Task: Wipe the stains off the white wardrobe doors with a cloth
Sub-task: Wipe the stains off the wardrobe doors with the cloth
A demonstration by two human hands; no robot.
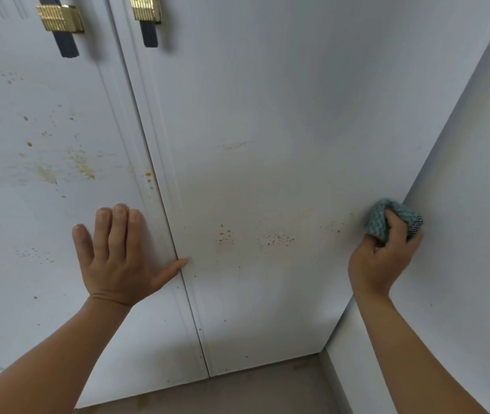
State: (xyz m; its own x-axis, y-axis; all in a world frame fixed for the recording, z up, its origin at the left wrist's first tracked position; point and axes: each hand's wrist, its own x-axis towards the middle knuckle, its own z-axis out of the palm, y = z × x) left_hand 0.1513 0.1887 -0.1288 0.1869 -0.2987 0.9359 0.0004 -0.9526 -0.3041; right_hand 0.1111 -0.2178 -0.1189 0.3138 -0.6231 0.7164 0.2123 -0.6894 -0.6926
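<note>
Gripping a bunched teal cloth (387, 218), zigzag weave, in the right hand (384, 258), with fingers curled round it and thumb over the front. Pressing that cloth against the right wardrobe door (267, 115) at its right edge, just where the door meets the white side panel (476, 174).

Laying the left hand (118, 255) flat and released on the left wardrobe door (29, 219), fingers straight and pointing up, close to that door's right edge. Stretching the thumb out sideways, tip reaching the seam between the doors. Holding nothing there.

Showing orange-brown stains (276, 239) on the right door: two clusters of specks low in the middle, between the two hands, plus a faint smear higher up and a few dots just beside the cloth. Showing more of the same on the left door: splatter and drips above the left hand, heaviest toward the right edge, and fine specks left of the hand.

Carrying two handles near the top of the view, each a gold block over a dark ribbed bar: left handle (58, 22) on the left door, right handle (146, 16) on the right door, either side of the seam.

Meeting a beige floor (252, 389) along the doors' bottom edges. Reaching in with bare forearms from the lower corners of the view.
</note>
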